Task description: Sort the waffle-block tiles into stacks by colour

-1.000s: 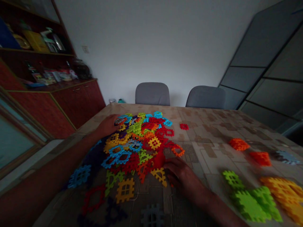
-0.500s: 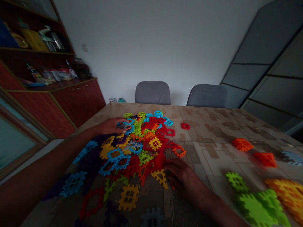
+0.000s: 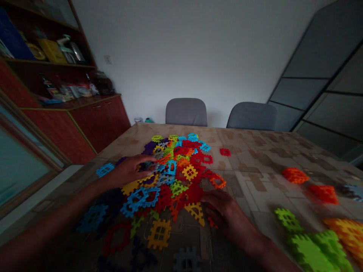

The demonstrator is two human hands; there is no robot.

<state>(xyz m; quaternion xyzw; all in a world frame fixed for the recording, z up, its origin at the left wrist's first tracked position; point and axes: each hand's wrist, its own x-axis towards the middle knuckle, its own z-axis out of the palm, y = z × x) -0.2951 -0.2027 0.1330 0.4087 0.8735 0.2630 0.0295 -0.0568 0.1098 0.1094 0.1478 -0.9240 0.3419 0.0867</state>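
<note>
A heap of toothed plastic building tiles in many colours spreads across the table's middle. My left hand (image 3: 133,170) reaches over the heap's left side, thumb and fingers apart. A greyish tile (image 3: 153,166) lies between them, not visibly gripped. Just right of those fingertips is a blue square window tile (image 3: 170,167). My right hand (image 3: 224,206) rests at the heap's right edge with fingers curled, the tips against red tiles (image 3: 195,194). An orange-red tile (image 3: 212,222) shows partly under it; what the fingers hold is hidden. A yellow triangular tile (image 3: 195,212) lies beside this hand.
On the right lie green tiles (image 3: 309,249), yellow-orange tiles (image 3: 347,236), orange tiles (image 3: 295,175), red-orange tiles (image 3: 323,193) and grey tiles (image 3: 353,192). A lone red tile (image 3: 225,152) sits farther back. Two grey chairs (image 3: 186,111) stand behind the patterned table (image 3: 252,158).
My left hand has drawn nearer and moved off the blue tile, which now lies exposed right of the fingertips. My right hand stays about where it was. The view has shifted slightly.
</note>
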